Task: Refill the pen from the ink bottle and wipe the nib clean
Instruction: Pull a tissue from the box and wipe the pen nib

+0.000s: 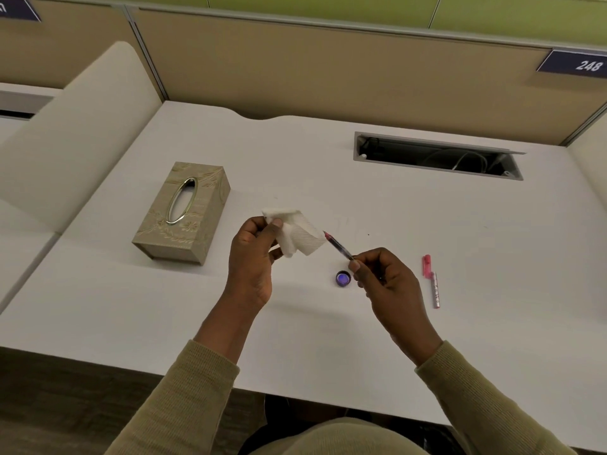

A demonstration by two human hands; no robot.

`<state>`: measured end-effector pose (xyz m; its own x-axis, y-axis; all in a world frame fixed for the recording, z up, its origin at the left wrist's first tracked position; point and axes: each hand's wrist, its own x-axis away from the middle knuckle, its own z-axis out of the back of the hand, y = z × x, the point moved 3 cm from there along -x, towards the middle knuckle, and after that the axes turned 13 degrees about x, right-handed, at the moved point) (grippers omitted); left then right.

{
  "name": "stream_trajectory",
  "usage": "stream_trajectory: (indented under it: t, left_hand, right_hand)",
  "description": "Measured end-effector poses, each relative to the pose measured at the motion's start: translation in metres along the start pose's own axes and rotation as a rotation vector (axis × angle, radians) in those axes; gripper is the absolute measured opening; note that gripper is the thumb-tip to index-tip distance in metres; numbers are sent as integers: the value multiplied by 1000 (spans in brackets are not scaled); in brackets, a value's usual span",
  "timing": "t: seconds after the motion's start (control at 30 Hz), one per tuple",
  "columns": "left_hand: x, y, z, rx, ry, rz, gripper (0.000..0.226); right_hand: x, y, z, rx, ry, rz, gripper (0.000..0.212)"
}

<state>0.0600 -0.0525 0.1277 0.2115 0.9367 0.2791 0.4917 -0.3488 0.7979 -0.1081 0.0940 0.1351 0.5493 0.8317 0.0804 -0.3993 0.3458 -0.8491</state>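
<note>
so right now the left hand (254, 254) is pinching a folded white tissue (297, 236) between thumb and fingers, holding it up off the desk (427, 224), and the right hand (382, 277) is closed on the back end of the pen (338, 246), holding it in the air too. the pen's long axis runs diagonally, from the right fingertips up and to the left, and the nib end points straight at the lower right edge of the tissue. tip and tissue look just about touching, though honestly i can't tell from this angle whether there's a sliver of gap or not. so the thing that matters for the next move: the tissue sits up-left of the pen tip, right along the pen's own line, and the left hand is the one nearest the nib, so my guess is either the pen slides forward along its axis into the fold or the left hand closes the tissue around the tip. looks like the wiping part of the job, with filling probably done, but that's a guess. the ink bottle (343, 278) sits open on the desk just below and left of the right fingers, purple ink showing, close enough that a careless wrist could knock it. a pink pen cap (431, 280) or barrel piece lies further right, lengthwise toward the person. the tissue box (182, 213) is off to the left, well clear of both hands.
</note>
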Motion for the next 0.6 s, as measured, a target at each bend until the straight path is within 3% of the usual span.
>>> stream_trajectory:
  t: [0.17, 0.43, 0.6]
  left_hand:
    - [2, -11, 5, -184, 105, -53, 11]
    - [28, -40, -15, -378, -43, -15, 22]
    - [34, -53, -27, -418, -71, 151, 24]
  right_hand:
    - [2, 7, -4, -215, -43, -147, 12]
    - [8, 15, -10, -429, -130, -279, 19]
    - [9, 20, -7, -453, -122, -311, 20]
